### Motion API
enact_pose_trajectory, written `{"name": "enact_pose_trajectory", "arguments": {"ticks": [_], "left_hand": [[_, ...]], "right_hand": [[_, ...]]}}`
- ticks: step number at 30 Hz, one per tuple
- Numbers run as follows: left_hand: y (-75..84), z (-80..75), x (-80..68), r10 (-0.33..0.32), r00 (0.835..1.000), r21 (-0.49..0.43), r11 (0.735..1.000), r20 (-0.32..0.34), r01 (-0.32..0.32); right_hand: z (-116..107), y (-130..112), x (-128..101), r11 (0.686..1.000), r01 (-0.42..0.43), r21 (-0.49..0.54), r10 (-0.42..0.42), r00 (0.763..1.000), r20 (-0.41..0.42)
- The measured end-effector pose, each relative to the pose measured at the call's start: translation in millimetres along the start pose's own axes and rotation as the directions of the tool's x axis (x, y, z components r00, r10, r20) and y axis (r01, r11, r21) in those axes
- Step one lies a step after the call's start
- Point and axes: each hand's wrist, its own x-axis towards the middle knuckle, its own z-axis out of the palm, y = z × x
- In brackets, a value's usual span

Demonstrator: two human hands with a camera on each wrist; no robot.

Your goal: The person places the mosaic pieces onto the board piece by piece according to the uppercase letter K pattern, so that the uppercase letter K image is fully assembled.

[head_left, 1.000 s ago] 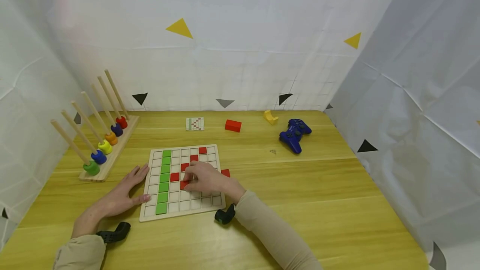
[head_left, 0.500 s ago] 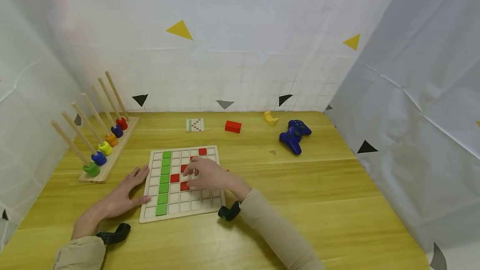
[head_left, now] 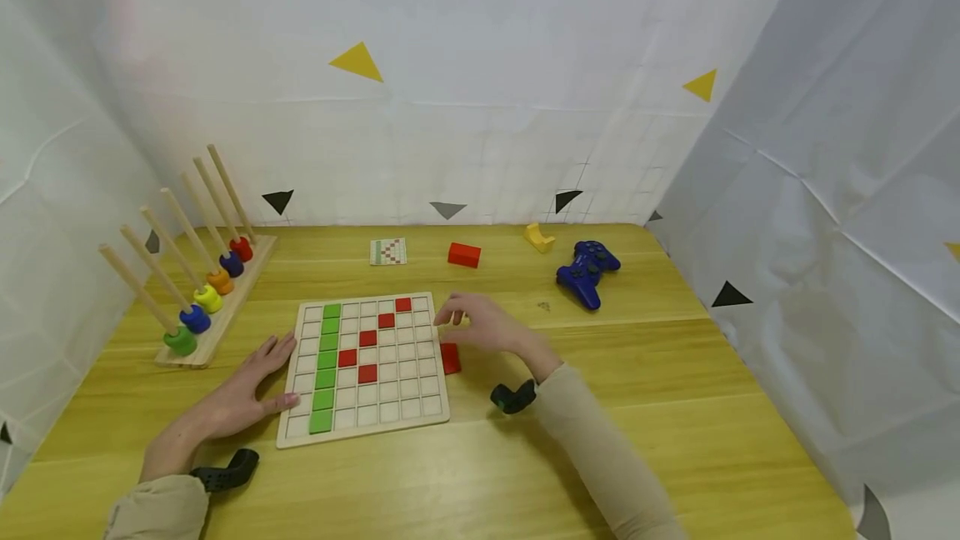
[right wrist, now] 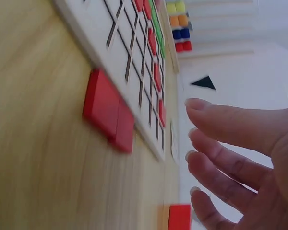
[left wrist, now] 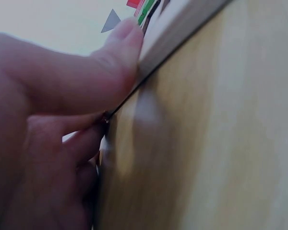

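Observation:
A square wooden grid board (head_left: pixel 397 424) lies on the table, holding a column of green tiles (head_left: pixel 326 379) and several red tiles (head_left: pixel 367 373), most of them on a diagonal. My left hand (head_left: pixel 236 390) rests at its left side; in the left wrist view the thumb (left wrist: pixel 113 62) touches the board's edge. Past the right edge of the board, my right hand (head_left: pixel 487 325) hovers with loosely bent fingers and nothing between them. Below it, two loose red tiles (right wrist: pixel 103 105) lie side by side against the board's edge, partly covered by the hand in the head view.
On the left stands a wooden peg rack (head_left: pixel 217 323) with coloured rings. Behind the board lie a small pattern card (head_left: pixel 388 252), a red block (head_left: pixel 464 255) and a yellow curved piece (head_left: pixel 538 237). A blue game controller (head_left: pixel 588 275) is at the back right.
My right hand has moved from over the middle of the board to the right, uncovering the lower red tile in the grid. My left hand has stayed in place.

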Motion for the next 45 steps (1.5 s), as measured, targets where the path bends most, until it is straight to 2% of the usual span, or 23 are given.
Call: {"name": "enact_pose_trajectory", "arguments": {"ticks": [8,18,31,39,45], "left_hand": [[0.9,-0.2,0.1,0.004,1.000,0.003,1.000,-0.003,-0.004],[2.1,-0.5,0.1,0.008,1.000,0.017,1.000,-0.007,-0.008],[1.8,-0.4,0.2,0.005,1.000,0.015,1.000,-0.004,-0.005],[1.3,0.4,0.5,0.003,1.000,0.005,1.000,-0.005,-0.003],[1.4,0.0,0.4,0.009,1.000,0.004,1.000,-0.006,-0.009]], "right_hand": [[-5,21,-11,1.000,0.016,0.003,-0.016,1.000,0.010],[4,28,-10,0.997,-0.008,-0.078,0.017,0.993,0.118],[8,31,-7,0.992,0.003,-0.126,0.006,0.998,0.069],[11,29,-5,0.992,-0.009,-0.122,0.022,0.995,0.102],[10,31,-6,0.990,-0.023,-0.142,0.032,0.997,0.064]]}}
